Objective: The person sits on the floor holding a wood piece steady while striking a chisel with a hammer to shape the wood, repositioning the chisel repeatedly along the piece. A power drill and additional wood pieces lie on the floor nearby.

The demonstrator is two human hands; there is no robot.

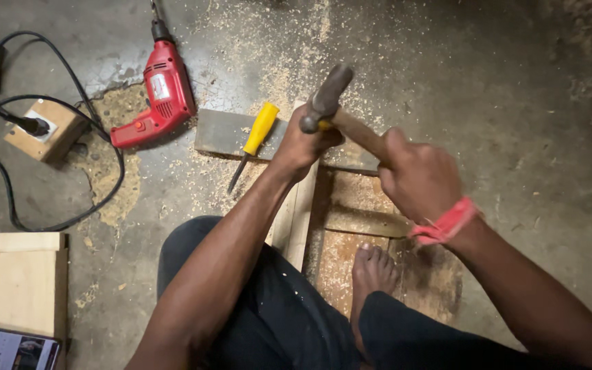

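Right hand [419, 179] fingers wrapped tight round the hammer [340, 116] handle, red band at the wrist, forearm coming in from lower right; hammer head tilted up, just above the left hand [303, 147]; left hand fingers curled closed on top of the upright wood strip [296, 212], what sits inside them I cannot tell; bare foot [371, 270] on the board beside the strip; beyond the strip, yellow-handled screwdriver [251, 140] on a grey plank [224, 133]; red drill [162, 92] further left.
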